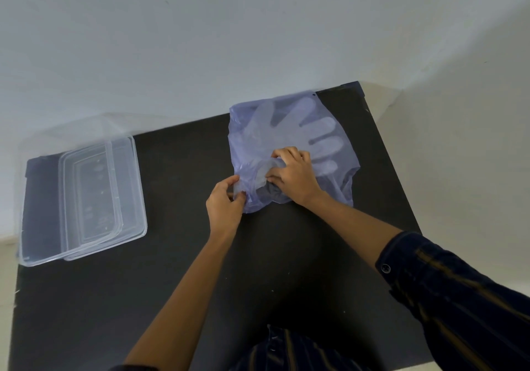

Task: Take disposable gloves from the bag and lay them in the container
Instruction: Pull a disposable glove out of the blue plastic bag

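Observation:
A thin bluish plastic bag (249,135) lies on the black table at the far right. Through it show clear disposable gloves (315,129), fingers pointing right. My left hand (225,201) pinches the bag's near-left edge at its opening. My right hand (292,172) is at the opening, fingers closed on a crumpled bit of clear glove film. A clear rectangular plastic container (40,204) stands at the table's left edge, with its clear lid (91,192) lying across it.
The black table (172,270) stands against a white wall (200,40). Its right edge runs close past the bag. My dark striped sleeve (459,293) covers the right forearm near the table's front right corner.

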